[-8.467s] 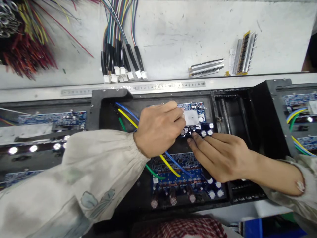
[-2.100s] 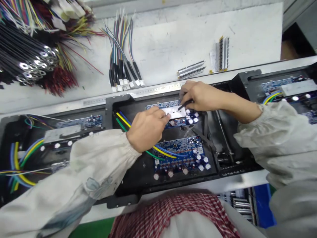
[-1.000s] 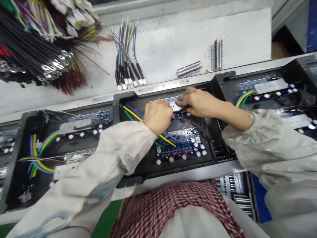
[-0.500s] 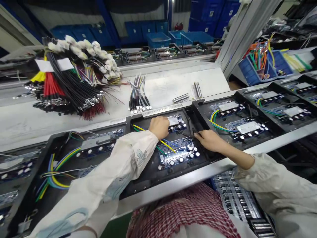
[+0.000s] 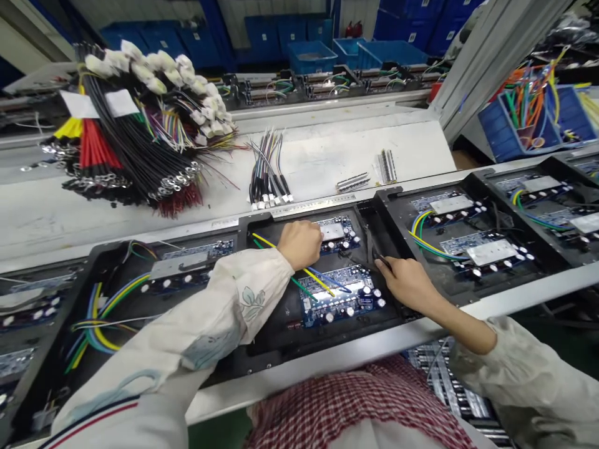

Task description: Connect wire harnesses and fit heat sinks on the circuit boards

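Observation:
My left hand (image 5: pixel 301 244) is closed in a fist beside the upper circuit board (image 5: pixel 333 232). What its fingers grip is hidden. Yellow, green and blue wires (image 5: pixel 322 284) pass beneath the wrist and reach the lower circuit board (image 5: pixel 344 293), which has a silvery plate and round capacitors. To the right, my right hand (image 5: pixel 409 284) is closed on a slim dark tool (image 5: pixel 380 258), its kind unclear. That tool's end is by a dark strip (image 5: pixel 369 240) near the divider of the black housing (image 5: pixel 276 343).
Similar black housings with boards line the rail, left and right (image 5: pixel 491 252). Behind lie a large cable bundle (image 5: pixel 140 137), a small bunch of wires (image 5: pixel 269 171) and metal strips (image 5: pixel 353 181). A blue bin (image 5: pixel 505 128) of coloured ties stands right, past a slanted post (image 5: pixel 491 62).
The camera view has shifted slightly. My left hand stays closed over the housing in about the same place. My right hand remains closed on the dark tool, slightly lower beside the divider.

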Motion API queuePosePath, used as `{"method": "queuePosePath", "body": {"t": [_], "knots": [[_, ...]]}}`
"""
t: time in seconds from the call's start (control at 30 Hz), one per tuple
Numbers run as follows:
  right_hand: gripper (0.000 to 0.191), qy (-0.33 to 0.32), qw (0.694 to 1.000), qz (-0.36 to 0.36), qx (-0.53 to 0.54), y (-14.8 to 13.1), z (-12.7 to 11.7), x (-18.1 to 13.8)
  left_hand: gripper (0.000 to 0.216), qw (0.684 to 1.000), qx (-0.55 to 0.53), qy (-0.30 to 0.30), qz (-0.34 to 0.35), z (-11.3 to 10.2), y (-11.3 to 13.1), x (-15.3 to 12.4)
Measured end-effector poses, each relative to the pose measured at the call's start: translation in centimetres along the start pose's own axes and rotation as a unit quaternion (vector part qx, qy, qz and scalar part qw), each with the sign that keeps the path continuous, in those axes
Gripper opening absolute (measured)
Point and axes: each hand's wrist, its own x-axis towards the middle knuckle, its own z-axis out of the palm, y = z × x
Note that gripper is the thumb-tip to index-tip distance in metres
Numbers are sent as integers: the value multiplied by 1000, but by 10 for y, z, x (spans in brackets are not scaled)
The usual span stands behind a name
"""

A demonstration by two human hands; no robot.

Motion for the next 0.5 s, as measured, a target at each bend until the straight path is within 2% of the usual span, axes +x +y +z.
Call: {"method": "queuePosePath", "body": {"t": [0.17,0.3,0.37,0.43,0.5], "knots": [[44,1,999,-28,28,-16,9,-6,29,1000,15,-14,-18,2,-14,-15],[46,-1,992,-47,121,-24,17,-1,28,997,37,-51,-54,-1,-22,-27],[51,-19,988,-18,150,-21,23,12,28,995,47,-64,-62,-3,-21,-30],[53,-44,990,31,128,-16,32,30,27,995,51,-68,-58,-5,-19,-31],[43,-65,992,66,86,-13,43,48,28,995,48,-66,-54,-6,-15,-31]]}}
